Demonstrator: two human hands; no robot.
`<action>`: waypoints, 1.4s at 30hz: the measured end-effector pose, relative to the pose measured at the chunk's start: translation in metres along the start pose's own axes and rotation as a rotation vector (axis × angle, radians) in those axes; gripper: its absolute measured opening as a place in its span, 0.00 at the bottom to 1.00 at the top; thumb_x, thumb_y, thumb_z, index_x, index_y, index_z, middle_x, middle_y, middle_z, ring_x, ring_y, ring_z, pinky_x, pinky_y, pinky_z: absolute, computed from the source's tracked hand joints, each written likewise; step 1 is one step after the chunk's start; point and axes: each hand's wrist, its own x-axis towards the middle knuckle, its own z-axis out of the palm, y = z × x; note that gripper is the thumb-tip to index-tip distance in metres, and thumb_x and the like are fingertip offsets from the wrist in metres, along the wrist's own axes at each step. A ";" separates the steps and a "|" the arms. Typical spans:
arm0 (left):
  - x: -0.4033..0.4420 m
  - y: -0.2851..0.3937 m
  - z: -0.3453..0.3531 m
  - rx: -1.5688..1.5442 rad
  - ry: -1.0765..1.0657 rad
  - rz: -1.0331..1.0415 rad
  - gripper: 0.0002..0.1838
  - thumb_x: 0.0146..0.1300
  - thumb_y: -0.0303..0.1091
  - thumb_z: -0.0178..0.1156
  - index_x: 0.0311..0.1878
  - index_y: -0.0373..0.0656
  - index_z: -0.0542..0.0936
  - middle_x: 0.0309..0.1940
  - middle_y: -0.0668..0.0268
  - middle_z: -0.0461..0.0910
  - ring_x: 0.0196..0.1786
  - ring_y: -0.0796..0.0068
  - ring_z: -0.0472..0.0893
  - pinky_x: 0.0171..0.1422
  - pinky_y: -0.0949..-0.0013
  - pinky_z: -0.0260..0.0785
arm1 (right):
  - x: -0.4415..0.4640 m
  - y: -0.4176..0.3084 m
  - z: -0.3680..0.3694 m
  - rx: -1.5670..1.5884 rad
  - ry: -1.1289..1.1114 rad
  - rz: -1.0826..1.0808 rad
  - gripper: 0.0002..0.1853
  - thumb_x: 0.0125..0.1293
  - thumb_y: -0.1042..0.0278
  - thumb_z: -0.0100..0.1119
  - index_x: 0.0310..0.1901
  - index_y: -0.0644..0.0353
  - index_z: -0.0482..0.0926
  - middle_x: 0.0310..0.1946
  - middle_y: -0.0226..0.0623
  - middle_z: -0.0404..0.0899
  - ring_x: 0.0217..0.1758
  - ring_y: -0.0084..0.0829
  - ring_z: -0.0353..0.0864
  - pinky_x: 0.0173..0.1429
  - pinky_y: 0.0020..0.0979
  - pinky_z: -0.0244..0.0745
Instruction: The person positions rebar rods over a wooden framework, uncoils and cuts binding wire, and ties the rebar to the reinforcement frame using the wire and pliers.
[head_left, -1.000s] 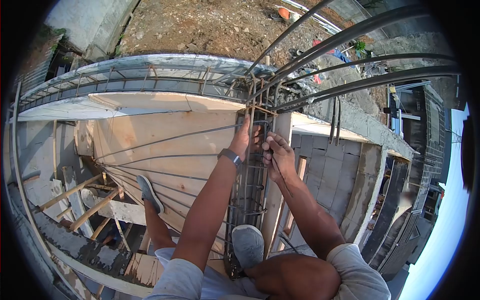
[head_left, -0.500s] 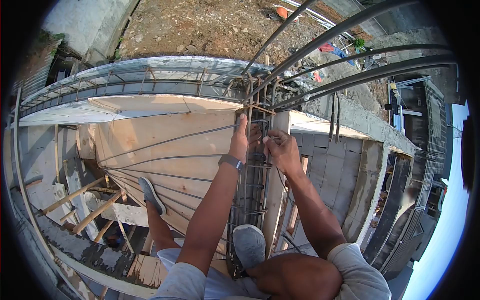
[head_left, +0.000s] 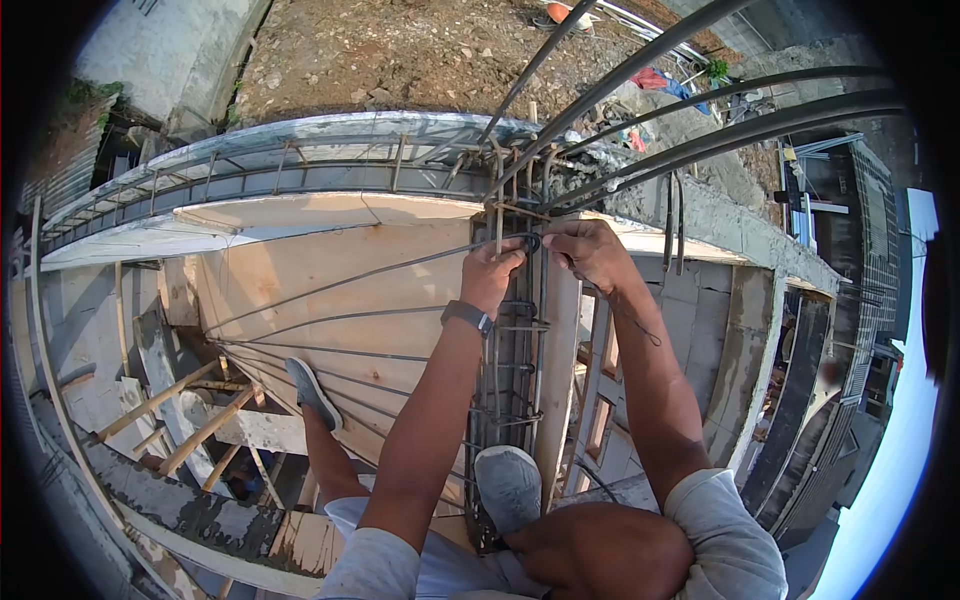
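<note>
My left hand [head_left: 492, 275] is closed round the end of a thin rebar [head_left: 400, 262], beside the rebar cage [head_left: 515, 350] of a narrow beam. The bar's hooked end [head_left: 533, 242] shows between my two hands. Opposite it, my right hand [head_left: 592, 252] pinches a thin tie wire; a loop of the wire [head_left: 652, 335] hangs down along my forearm. The wire's other end is hidden by my fingers. Several more rebars [head_left: 370, 315] fan out to the left over the plywood formwork [head_left: 290, 270].
Thick rebars [head_left: 640, 70] stick up past the cage at the top right. My shoe [head_left: 508, 490] rests on the beam; the other shoe [head_left: 313, 393] is on the plywood. Timber props [head_left: 205, 430] stand in a gap at the lower left. Rubble ground [head_left: 360, 60] lies beyond.
My right hand has moved up and is now beside the hooked bar end. My left hand, formerly stretched with the thumb up, has lowered and closed. The wire loop has come into view.
</note>
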 end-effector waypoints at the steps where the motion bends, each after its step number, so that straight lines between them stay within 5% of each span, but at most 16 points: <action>1: 0.001 0.000 -0.001 -0.001 -0.007 0.005 0.12 0.63 0.27 0.65 0.49 0.36 0.84 0.40 0.65 0.85 0.41 0.78 0.82 0.48 0.73 0.74 | -0.006 0.000 0.009 -0.048 0.031 -0.035 0.14 0.64 0.65 0.62 0.42 0.68 0.85 0.19 0.27 0.74 0.21 0.16 0.68 0.26 0.24 0.61; 2: 0.002 0.001 -0.002 -0.002 -0.014 0.009 0.12 0.63 0.26 0.64 0.50 0.36 0.84 0.40 0.65 0.85 0.41 0.78 0.82 0.48 0.74 0.75 | -0.014 0.002 0.019 -0.096 0.061 -0.070 0.14 0.64 0.64 0.62 0.42 0.68 0.85 0.19 0.27 0.74 0.22 0.16 0.68 0.26 0.24 0.62; 3: 0.002 0.000 -0.002 -0.052 -0.024 -0.005 0.13 0.63 0.25 0.64 0.50 0.35 0.84 0.40 0.64 0.85 0.41 0.78 0.82 0.49 0.74 0.75 | -0.019 0.010 0.032 -0.247 0.148 -0.171 0.16 0.64 0.63 0.59 0.45 0.69 0.84 0.20 0.38 0.79 0.23 0.29 0.78 0.30 0.31 0.71; 6: 0.002 -0.003 -0.002 -0.159 -0.058 -0.043 0.14 0.63 0.26 0.64 0.52 0.34 0.84 0.43 0.63 0.85 0.44 0.76 0.82 0.52 0.72 0.74 | -0.028 0.031 0.058 -0.476 0.307 -0.437 0.16 0.65 0.63 0.57 0.46 0.66 0.83 0.25 0.52 0.81 0.29 0.50 0.83 0.36 0.42 0.75; 7: 0.002 -0.003 -0.003 -0.164 -0.072 -0.049 0.15 0.63 0.27 0.64 0.53 0.34 0.83 0.45 0.62 0.85 0.47 0.74 0.82 0.54 0.71 0.74 | -0.032 0.031 0.063 -0.475 0.262 -0.306 0.14 0.65 0.65 0.55 0.46 0.63 0.83 0.31 0.61 0.81 0.36 0.62 0.80 0.42 0.51 0.76; 14: 0.016 -0.003 -0.008 0.011 -0.151 0.012 0.16 0.64 0.32 0.65 0.53 0.34 0.83 0.46 0.63 0.85 0.47 0.72 0.82 0.57 0.70 0.73 | -0.035 0.034 0.095 -0.677 0.207 -0.154 0.12 0.62 0.68 0.56 0.44 0.66 0.77 0.29 0.59 0.83 0.34 0.60 0.84 0.42 0.54 0.78; 17: 0.017 0.006 -0.010 0.078 -0.203 0.025 0.15 0.66 0.34 0.65 0.52 0.35 0.84 0.43 0.64 0.85 0.46 0.74 0.82 0.55 0.70 0.74 | -0.036 0.029 0.100 -0.668 0.191 -0.097 0.20 0.61 0.69 0.55 0.54 0.68 0.77 0.29 0.60 0.82 0.35 0.59 0.84 0.43 0.53 0.79; 29: 0.026 0.035 0.006 0.255 -0.101 -0.290 0.15 0.63 0.39 0.70 0.44 0.37 0.83 0.33 0.66 0.83 0.32 0.76 0.82 0.36 0.72 0.78 | -0.040 0.031 0.106 -0.282 0.258 -0.111 0.14 0.67 0.66 0.52 0.47 0.68 0.76 0.30 0.60 0.82 0.37 0.61 0.83 0.45 0.55 0.76; 35: 0.023 0.064 0.017 0.403 -0.152 -0.461 0.17 0.63 0.46 0.69 0.35 0.39 0.85 0.29 0.66 0.83 0.26 0.80 0.76 0.31 0.72 0.69 | -0.041 0.037 0.106 -0.215 0.281 -0.148 0.14 0.69 0.62 0.51 0.49 0.64 0.77 0.28 0.60 0.80 0.35 0.61 0.81 0.40 0.52 0.73; 42: 0.043 0.043 0.007 0.645 -0.141 -0.357 0.17 0.60 0.47 0.70 0.29 0.41 0.84 0.28 0.69 0.82 0.28 0.77 0.75 0.34 0.68 0.66 | -0.034 0.035 0.108 -0.260 0.233 -0.158 0.14 0.68 0.65 0.52 0.48 0.66 0.75 0.29 0.60 0.81 0.36 0.61 0.82 0.42 0.53 0.74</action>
